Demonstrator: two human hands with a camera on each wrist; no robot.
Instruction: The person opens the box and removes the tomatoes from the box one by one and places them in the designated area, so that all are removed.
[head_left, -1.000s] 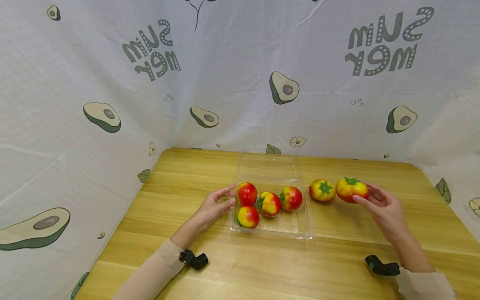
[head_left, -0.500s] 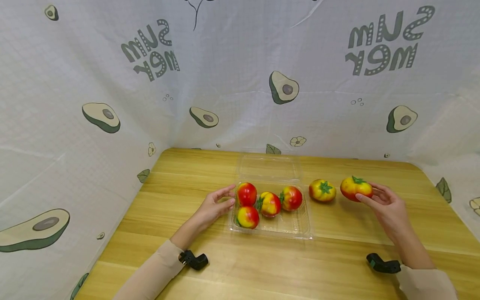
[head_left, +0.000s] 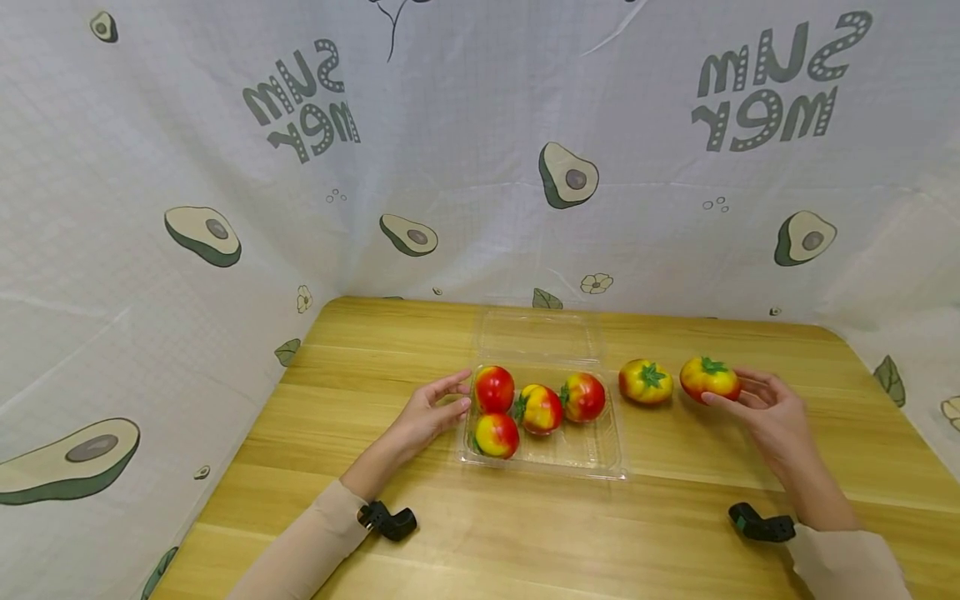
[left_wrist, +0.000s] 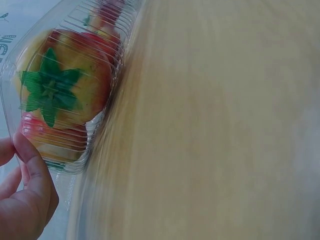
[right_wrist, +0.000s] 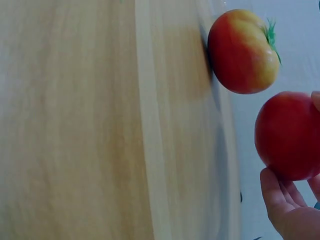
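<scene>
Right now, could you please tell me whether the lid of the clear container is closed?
No, the lid is folded open at the far side of the clear container.

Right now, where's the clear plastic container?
In the head view, the open clear container lies on the table between the left hand at its left rim and a loose fruit to its right.

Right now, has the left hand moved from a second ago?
No. In the head view, the left hand shows no visible shift against the far left corner of the table, and stays beside the clear plastic box.
</scene>
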